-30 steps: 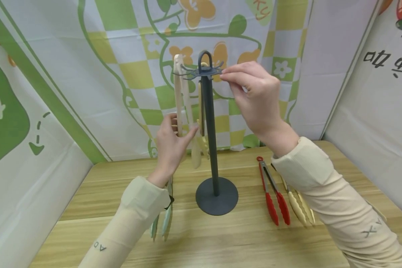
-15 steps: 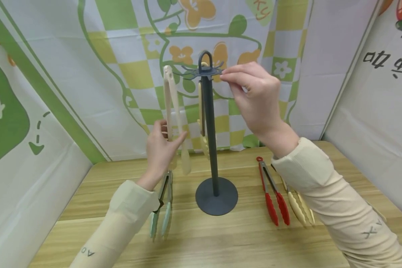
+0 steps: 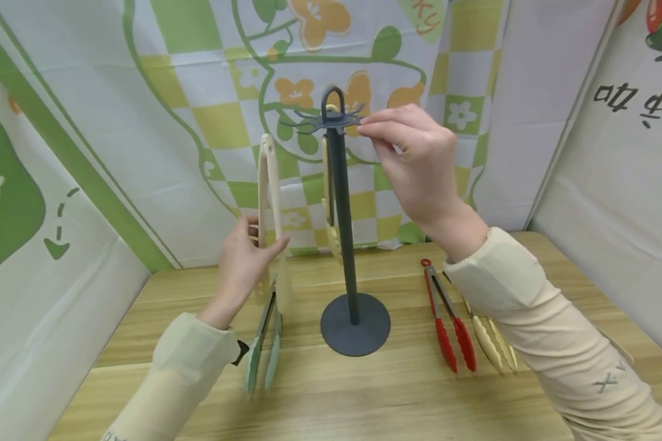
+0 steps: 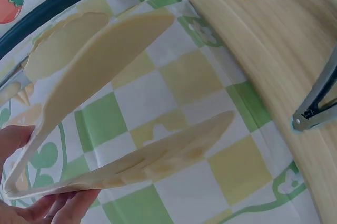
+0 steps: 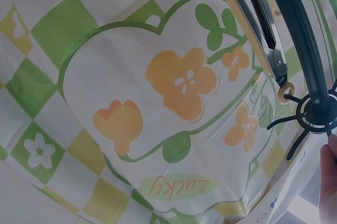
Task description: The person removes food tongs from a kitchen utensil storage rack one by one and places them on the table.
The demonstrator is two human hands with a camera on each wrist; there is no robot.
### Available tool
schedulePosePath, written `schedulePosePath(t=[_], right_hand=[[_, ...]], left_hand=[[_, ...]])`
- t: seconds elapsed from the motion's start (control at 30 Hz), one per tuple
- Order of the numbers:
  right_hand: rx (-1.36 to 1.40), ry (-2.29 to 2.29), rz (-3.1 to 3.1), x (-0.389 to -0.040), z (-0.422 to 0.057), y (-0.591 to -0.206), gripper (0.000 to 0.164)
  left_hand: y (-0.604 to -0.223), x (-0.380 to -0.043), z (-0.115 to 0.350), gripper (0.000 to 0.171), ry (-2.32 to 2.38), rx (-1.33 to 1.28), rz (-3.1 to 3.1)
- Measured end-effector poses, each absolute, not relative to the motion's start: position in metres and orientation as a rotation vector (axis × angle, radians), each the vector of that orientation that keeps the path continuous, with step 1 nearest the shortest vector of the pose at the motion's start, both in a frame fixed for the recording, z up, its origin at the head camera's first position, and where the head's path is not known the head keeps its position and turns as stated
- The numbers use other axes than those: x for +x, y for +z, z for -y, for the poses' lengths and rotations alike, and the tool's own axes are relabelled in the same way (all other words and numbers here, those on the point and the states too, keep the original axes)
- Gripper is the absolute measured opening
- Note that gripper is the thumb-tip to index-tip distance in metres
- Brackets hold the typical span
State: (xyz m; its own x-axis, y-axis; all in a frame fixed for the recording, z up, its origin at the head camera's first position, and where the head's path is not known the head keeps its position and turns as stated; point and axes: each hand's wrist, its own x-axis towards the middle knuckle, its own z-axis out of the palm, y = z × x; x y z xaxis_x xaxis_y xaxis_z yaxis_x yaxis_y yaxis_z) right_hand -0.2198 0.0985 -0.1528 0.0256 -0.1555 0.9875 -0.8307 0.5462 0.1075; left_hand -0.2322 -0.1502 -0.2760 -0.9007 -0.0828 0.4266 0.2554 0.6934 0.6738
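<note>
My left hand (image 3: 238, 263) grips cream tongs (image 3: 273, 184), left of the dark grey stand (image 3: 343, 226) and apart from its hooks. The tongs hang joint end up, arms spread; in the left wrist view thumb and fingers hold opposite arms of the cream tongs (image 4: 105, 66). My right hand (image 3: 416, 162) pinches a hook at the right side of the stand's top. Yellow-edged metal tongs (image 5: 253, 16) hang by a ring from a hook at the back, partly hidden behind the pole in the head view.
Mint-tipped tongs (image 3: 254, 355) lie on the wooden table (image 3: 364, 398), left of the stand's round base (image 3: 331, 324). To the right lie red tongs (image 3: 444, 343) and pale yellow tongs (image 3: 485, 343), the latter partly behind the right sleeve. A patterned cloth (image 3: 209, 122) hangs behind.
The left hand has drawn the cream tongs off the stand's left hooks, moving left and down. The right hand keeps its pinch on the hook.
</note>
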Motion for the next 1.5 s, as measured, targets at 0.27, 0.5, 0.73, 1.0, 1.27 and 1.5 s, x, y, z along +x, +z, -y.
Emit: schedulePosePath(t=[0.27, 0.5, 0.73, 1.0, 1.27, 1.5], right_hand=[[0.893, 0.619, 1.505, -0.220, -0.099, -0.153, 0.014], [0.884, 0.608, 1.514, -0.219, -0.100, -0.153, 0.014], [0.886, 0.603, 1.516, -0.218, -0.099, -0.153, 0.014], [0.877, 0.593, 1.525, -0.218, -0.101, -0.153, 0.015], [0.881, 0.618, 1.511, -0.219, -0.101, -0.153, 0.014], [0.877, 0.604, 1.517, -0.219, -0.099, -0.152, 0.014]], left_hand=[[-0.277, -0.226, 0.166, 0.057, -1.004, -0.082, 2.619], [-0.279, -0.221, 0.176, 0.051, -0.938, -0.086, 2.691], [-0.283, -0.212, 0.188, 0.054, -0.874, -0.030, 2.766], [-0.290, -0.208, 0.201, 0.059, -0.868, -0.007, 2.855], [-0.300, -0.204, 0.214, 0.063, -0.852, 0.035, 2.956], [-0.316, -0.205, 0.227, 0.056, -0.820, 0.056, 3.013]])
